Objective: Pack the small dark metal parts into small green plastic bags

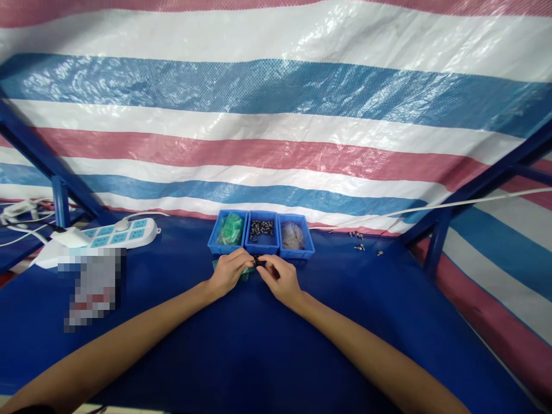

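Note:
My left hand and my right hand meet just in front of three blue bins, fingertips pinched on a small black part between them. Under my left fingers lies a piece of green film, partly hidden. The left bin holds green plastic bags. Many small dark metal parts lie in the middle bin. In the right bin is a clump of clear plastic.
A white power strip with cables lies at the left, near a blurred-out item. Several small metal pieces are scattered right of the bins. Blue frame bars flank the blue table. Striped sheeting hangs behind.

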### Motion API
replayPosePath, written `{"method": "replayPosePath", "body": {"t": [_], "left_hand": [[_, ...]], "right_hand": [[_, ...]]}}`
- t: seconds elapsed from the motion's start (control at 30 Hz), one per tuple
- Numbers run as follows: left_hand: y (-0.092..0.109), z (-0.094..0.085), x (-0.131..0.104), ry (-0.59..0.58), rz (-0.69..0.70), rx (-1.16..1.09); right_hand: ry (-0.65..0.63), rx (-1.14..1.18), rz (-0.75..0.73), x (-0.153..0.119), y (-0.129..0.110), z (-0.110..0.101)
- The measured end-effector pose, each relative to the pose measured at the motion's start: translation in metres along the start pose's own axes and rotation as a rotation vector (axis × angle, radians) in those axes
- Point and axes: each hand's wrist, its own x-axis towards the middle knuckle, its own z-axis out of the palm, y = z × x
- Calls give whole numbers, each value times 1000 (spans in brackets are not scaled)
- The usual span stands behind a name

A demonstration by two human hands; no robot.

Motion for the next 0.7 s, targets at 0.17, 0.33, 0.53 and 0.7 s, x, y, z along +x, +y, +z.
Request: {"method": "replayPosePath", "body": {"t": [0.17,0.33,0.53,0.7], "left_hand": [[-1,-1,0,-11,18,2],[-1,0,1,-30,5,-11],[-3,2,-2,-36,9,-30],[-2,0,-2,-19,6,-17]], "right_hand": [[-3,-2,-38,2,1,0],[-18,12,-50,2,1,0],[-62,19,-29,2,0,-1],[-56,29,-34,2,0,0]]}}
